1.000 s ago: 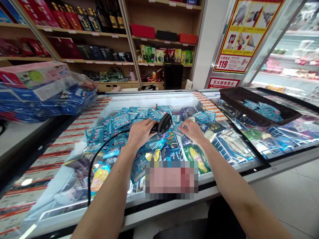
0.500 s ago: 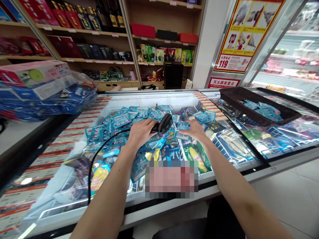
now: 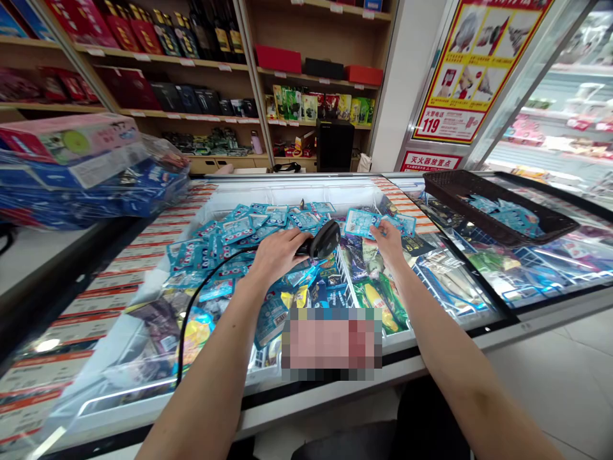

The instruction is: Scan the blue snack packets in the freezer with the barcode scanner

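My left hand (image 3: 280,252) is closed round the handle of a black corded barcode scanner (image 3: 325,239), its head facing right over the freezer's glass top. My right hand (image 3: 389,237) pinches a blue packet (image 3: 360,222) by its right edge, just right of the scanner head. Beyond and left of the scanner lies a spread of similar blue packets (image 3: 234,229) on the glass. Another blue packet (image 3: 405,223) rests behind my right hand. The scanner's cable (image 3: 191,300) loops left and down past my left forearm.
A brown basket (image 3: 445,185) with several blue packets stands at the right. Plastic-wrapped boxes (image 3: 86,185) sit at the left. Under the freezer glass are bagged goods (image 3: 378,297) in white wire baskets. Stocked shelves (image 3: 191,61) line the back. A pixelated patch covers the near edge.
My right hand has lifted a blue packet up and away from the scanner head, and its fingers have closed on the edge. My left hand with the scanner has shifted slightly right.
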The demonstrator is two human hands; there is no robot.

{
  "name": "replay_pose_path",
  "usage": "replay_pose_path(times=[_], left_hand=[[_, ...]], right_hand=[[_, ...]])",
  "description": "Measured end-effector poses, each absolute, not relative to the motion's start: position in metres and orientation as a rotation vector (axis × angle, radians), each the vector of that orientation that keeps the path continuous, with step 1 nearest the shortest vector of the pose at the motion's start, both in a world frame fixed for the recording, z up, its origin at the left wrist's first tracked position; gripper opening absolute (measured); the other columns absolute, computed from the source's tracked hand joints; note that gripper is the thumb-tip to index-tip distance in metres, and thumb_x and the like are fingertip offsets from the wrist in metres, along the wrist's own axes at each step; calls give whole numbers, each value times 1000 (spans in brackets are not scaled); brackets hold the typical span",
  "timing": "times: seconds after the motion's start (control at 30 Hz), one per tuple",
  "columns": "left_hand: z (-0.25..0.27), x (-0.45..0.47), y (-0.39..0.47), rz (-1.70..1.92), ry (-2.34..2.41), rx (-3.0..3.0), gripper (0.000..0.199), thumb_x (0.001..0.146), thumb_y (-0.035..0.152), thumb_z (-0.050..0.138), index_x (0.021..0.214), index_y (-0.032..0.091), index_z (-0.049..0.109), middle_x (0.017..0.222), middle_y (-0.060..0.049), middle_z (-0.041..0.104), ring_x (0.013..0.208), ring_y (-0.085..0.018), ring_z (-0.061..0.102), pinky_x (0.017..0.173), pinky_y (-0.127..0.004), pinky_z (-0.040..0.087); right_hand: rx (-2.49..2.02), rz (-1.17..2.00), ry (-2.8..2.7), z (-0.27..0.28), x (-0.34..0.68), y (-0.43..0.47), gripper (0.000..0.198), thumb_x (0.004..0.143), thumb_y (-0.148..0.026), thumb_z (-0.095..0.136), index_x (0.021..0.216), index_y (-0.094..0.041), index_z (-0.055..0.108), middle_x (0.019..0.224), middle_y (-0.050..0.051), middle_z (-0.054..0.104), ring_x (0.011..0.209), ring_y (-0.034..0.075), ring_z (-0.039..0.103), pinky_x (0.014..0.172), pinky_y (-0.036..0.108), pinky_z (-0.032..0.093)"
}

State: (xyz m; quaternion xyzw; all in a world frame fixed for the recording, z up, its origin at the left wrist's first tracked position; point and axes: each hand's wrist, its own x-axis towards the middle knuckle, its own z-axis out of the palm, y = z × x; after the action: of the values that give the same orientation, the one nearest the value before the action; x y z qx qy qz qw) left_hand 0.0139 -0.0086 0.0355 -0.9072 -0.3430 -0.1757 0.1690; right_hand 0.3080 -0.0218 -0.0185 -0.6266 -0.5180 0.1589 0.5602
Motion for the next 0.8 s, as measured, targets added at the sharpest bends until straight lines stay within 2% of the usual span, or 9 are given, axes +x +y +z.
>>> replay_pose_path(times=[0.07, 0.17, 0.47, 0.8], left_hand=[[36, 15, -10, -495, -951, -2602, 37, 84, 37, 55, 118, 21, 54, 103, -8, 63, 92, -24, 61, 75, -34, 44], [36, 18, -11, -490, -940, -2631, 36, 84, 37, 54, 118, 22, 54, 102, -8, 63, 92, -23, 61, 75, -33, 44], [35, 20, -10, -449, -941, -2647, 36, 85, 38, 54, 118, 23, 53, 103, -8, 64, 92, -24, 62, 73, -32, 44], [37, 21, -13, -460, -935, -2648, 35, 85, 38, 54, 117, 22, 53, 101, -8, 64, 92, -22, 62, 74, -30, 43]], right_hand=[[-1406, 462, -1167, -19, 308, -20, 37, 76, -53, 53, 91, -19, 55, 88, 4, 61, 76, 18, 62, 66, 36, 57], [-1360, 553, -1132, -21, 309, -18, 36, 73, -50, 57, 94, -21, 54, 86, 3, 64, 79, 18, 62, 68, 36, 57], [-1410, 520, -1143, -30, 313, -13, 32, 72, -43, 59, 94, -19, 57, 79, 3, 64, 73, 19, 63, 64, 37, 58], [-1455, 613, -1093, -25, 309, -16, 44, 69, -40, 63, 106, -17, 58, 79, 3, 64, 73, 20, 63, 65, 40, 58]])
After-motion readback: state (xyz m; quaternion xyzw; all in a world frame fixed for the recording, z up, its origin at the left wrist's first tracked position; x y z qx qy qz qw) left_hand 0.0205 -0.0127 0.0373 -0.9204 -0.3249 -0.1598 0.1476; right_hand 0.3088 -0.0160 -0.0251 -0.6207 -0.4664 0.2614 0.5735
